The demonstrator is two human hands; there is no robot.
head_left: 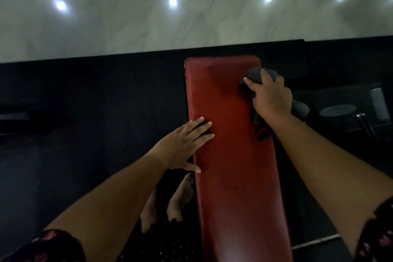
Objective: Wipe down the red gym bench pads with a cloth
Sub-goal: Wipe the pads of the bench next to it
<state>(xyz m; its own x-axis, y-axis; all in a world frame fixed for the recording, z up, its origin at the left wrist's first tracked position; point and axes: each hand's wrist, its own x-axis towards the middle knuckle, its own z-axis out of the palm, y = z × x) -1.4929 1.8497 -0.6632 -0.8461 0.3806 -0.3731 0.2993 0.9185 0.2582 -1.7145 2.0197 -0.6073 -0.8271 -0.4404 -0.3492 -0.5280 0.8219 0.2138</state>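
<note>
A long red bench pad [229, 155] runs from the bottom of the view up to the middle. My right hand [270, 95] grips a dark grey cloth [254, 75] bunched against the pad's far right edge, with part of the cloth hanging off the side. My left hand [187, 144] lies flat with straight fingers on the pad's left edge, about halfway along. It holds nothing.
Black rubber matting [95, 112] covers the floor around the bench. Pale marble floor [148, 17] lies beyond it. My bare feet [165, 204] stand left of the bench. A dark machine base with a round metal plate [338, 110] sits to the right.
</note>
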